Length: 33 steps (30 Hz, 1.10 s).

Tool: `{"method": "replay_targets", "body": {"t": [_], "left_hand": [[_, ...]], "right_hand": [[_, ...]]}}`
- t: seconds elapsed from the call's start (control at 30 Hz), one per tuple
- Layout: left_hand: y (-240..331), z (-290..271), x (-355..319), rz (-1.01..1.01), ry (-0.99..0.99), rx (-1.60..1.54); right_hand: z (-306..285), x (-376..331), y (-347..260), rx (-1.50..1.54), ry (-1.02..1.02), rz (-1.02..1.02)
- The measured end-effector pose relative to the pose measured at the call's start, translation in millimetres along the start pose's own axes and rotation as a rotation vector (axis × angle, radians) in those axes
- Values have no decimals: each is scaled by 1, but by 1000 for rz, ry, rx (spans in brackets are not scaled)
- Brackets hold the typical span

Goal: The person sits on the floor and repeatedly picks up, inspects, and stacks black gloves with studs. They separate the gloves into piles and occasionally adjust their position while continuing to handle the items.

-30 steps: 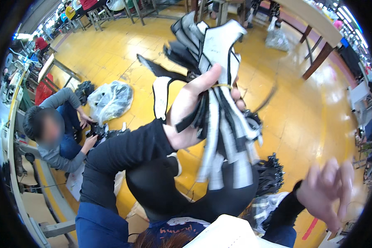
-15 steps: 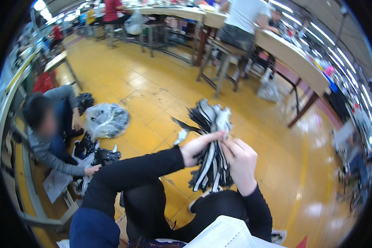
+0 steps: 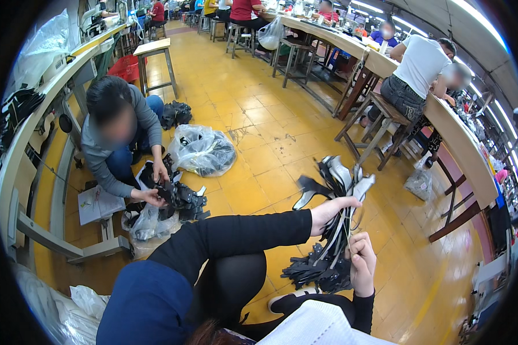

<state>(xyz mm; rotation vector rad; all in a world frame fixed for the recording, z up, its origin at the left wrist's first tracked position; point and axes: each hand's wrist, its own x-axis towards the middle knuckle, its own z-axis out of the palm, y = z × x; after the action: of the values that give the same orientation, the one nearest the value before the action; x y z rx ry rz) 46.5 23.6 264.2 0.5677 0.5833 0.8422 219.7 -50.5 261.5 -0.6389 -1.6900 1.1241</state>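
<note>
So we're using the clear plastic bag (image 3: 203,150) on the yellow floor (image 3: 259,155) as our landmark here. Our bundle of black and white strips (image 3: 342,187) is up in the air, to the right of that bag and nearer to us. Our left hand (image 3: 328,215) is wrapped around its middle, thumb lying across the strips, and our right hand (image 3: 361,265) is just below with curled fingers, pinching what looks like a thin yellowish band (image 3: 349,229) tbh. There's a dark clump of pieces (image 3: 313,269) right under the bundle, also nearer to us than the bag, but we can't tell if it's on the floor or hanging. Left of the bag, a co-worker in a grey top (image 3: 118,135) has both hands on black pieces (image 3: 181,198), which spread nearer to us than the bag. Beyond the bag there's a wooden stool (image 3: 152,47), with a red basket (image 3: 125,69) beside it.
</note>
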Motion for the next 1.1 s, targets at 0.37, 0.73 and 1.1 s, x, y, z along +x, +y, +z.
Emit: {"method": "replay_targets", "body": {"t": [0.37,0.73,1.1], "left_hand": [[-3,-12,7,166,119,-157],[2,-26,18,214,90,-336],[12,-22,-5,345,281,-159]], "right_hand": [[-9,3,-1,-403,-148,-11],[-17,6,25,-907,-195,-46],[-42,-57,25,-186,-38,231]]}}
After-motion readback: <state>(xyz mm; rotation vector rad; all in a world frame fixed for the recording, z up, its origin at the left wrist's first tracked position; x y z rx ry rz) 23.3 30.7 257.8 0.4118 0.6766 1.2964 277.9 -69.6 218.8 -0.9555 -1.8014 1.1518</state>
